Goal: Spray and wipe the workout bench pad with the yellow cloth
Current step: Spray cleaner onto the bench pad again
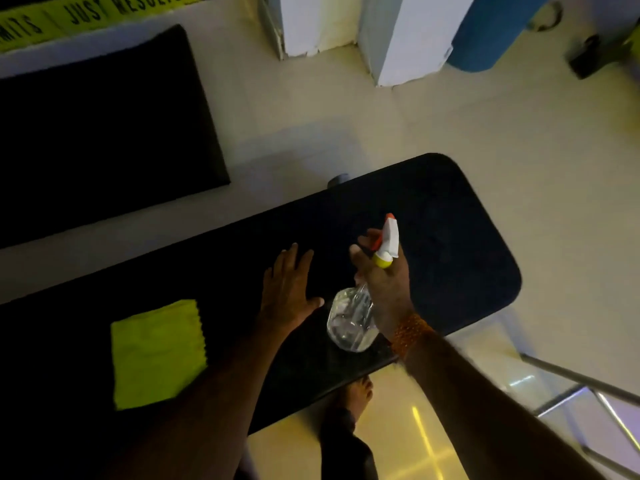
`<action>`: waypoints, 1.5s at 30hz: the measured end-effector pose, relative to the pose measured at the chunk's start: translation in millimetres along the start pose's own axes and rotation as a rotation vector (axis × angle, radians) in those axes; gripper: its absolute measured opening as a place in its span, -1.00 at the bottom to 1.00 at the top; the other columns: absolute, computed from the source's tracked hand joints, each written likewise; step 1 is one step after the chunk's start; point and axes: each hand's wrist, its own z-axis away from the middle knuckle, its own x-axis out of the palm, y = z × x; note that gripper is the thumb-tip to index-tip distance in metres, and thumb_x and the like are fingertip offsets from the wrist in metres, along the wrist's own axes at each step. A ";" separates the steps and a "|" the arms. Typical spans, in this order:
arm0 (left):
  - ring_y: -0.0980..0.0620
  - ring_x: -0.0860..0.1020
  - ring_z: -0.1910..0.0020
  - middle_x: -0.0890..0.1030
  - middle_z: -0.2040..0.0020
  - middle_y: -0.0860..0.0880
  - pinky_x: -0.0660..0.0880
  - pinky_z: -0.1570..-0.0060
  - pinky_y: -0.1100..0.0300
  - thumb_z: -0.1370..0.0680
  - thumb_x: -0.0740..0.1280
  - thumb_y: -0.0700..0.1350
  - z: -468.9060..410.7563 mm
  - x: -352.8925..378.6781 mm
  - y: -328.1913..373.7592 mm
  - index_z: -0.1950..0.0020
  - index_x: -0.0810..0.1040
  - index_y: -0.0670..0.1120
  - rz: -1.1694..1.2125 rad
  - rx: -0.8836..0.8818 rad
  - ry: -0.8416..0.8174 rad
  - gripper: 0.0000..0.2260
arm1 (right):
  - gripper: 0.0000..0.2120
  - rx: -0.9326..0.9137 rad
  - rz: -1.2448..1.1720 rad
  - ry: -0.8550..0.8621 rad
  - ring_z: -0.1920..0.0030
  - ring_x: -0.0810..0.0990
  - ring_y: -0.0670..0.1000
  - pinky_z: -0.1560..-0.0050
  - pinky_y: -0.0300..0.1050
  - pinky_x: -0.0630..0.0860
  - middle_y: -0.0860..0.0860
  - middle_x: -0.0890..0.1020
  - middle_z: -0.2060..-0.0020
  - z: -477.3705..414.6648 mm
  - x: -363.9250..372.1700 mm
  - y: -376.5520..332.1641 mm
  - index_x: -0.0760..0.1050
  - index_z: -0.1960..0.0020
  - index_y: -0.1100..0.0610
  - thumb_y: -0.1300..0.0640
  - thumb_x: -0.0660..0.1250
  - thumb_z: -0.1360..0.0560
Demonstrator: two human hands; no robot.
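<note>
The black workout bench pad [450,244] runs from lower left to its rounded end at the right. A folded yellow cloth [157,353] lies flat on the pad at the left. My right hand [386,282] grips the neck of a clear spray bottle [351,322] with a white and orange trigger head, fingers at the trigger, nozzle pointing toward the pad's far end. My left hand [289,291] rests flat on the pad with straight fingers, just left of the bottle and right of the cloth.
A second black pad [104,133] lies on the floor at the upper left, below a yellow banner [69,19]. White pillars [405,39] and a blue cylinder [488,32] stand at the back. Metal frame bars [588,393] sit at the lower right. My bare foot [356,396] is under the bench edge.
</note>
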 end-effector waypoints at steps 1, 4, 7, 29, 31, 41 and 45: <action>-0.23 -0.02 -0.63 -0.03 -0.66 -0.14 0.23 -0.52 -0.21 -0.45 0.48 0.22 -8.8 2.6 14.6 -0.64 0.03 0.11 -0.007 -0.009 0.005 -0.09 | -0.68 0.033 -0.008 0.024 -0.01 0.66 0.01 0.15 -0.10 0.60 -0.02 0.67 -0.10 -7.2 -12.3 -4.5 0.51 -0.13 -0.21 0.13 0.50 -0.52; -0.22 -0.03 -0.63 -0.02 -0.66 -0.15 0.23 -0.49 -0.24 -0.48 0.40 0.30 -33.6 8.1 51.6 -0.63 0.10 0.07 -0.006 0.001 0.084 -0.16 | -0.84 0.120 -0.018 0.036 0.23 0.57 -0.05 0.30 -0.16 0.54 -0.13 0.65 0.17 -31.1 -47.2 -15.4 0.58 -0.03 -0.14 0.02 0.51 -0.51; -0.20 -0.05 -0.64 -0.04 -0.67 -0.14 0.19 -0.51 -0.25 -0.50 0.32 0.35 -59.0 8.8 84.7 -0.64 0.07 0.05 -0.079 0.171 0.078 -0.17 | -0.96 0.196 -0.046 0.004 0.27 0.50 -0.05 0.33 -0.18 0.49 -0.01 0.62 0.10 -51.1 -76.5 -24.8 0.64 0.09 -0.18 -0.04 0.47 -0.51; -0.27 -0.22 -0.63 -0.26 -0.64 -0.17 0.15 -0.41 -0.47 -0.29 0.53 0.36 -111.0 19.2 160.1 -0.63 -0.25 0.11 -0.215 0.089 -0.028 0.21 | -0.57 0.443 0.065 0.198 0.36 0.57 -0.03 0.46 -0.23 0.50 0.05 0.61 0.15 -107.9 -157.1 -15.3 0.44 -0.19 0.08 -0.13 0.48 -0.48; -0.26 -0.20 -0.63 -0.25 -0.65 -0.17 0.20 -0.40 -0.46 -0.32 0.52 0.35 -105.6 20.8 161.4 -0.64 -0.25 0.10 -0.223 0.080 -0.010 0.18 | -0.59 0.411 -0.004 0.253 0.39 0.56 -0.05 0.43 -0.20 0.50 0.05 0.63 0.17 -88.9 -164.8 -1.9 0.47 -0.24 0.12 -0.06 0.46 -0.51; -0.27 -0.14 -0.64 -0.19 -0.66 -0.17 0.17 -0.44 -0.43 -0.49 0.40 0.29 -40.4 51.1 150.4 -0.66 -0.16 0.09 -0.226 0.198 -0.004 -0.04 | -0.50 0.397 -0.053 0.431 0.29 0.55 0.04 0.43 -0.17 0.46 0.12 0.56 0.14 -14.4 -185.5 28.3 0.45 -0.39 0.19 -0.05 0.41 -0.57; -0.24 -0.17 -0.64 -0.22 -0.66 -0.16 0.11 -0.46 -0.42 -0.48 0.38 0.31 -12.4 63.8 140.6 -0.66 -0.18 0.08 -0.250 0.265 -0.033 -0.02 | -0.59 0.378 -0.084 0.454 0.23 0.55 0.04 0.37 -0.15 0.48 0.13 0.58 0.07 16.7 -186.2 32.1 0.47 -0.35 0.14 -0.06 0.37 -0.60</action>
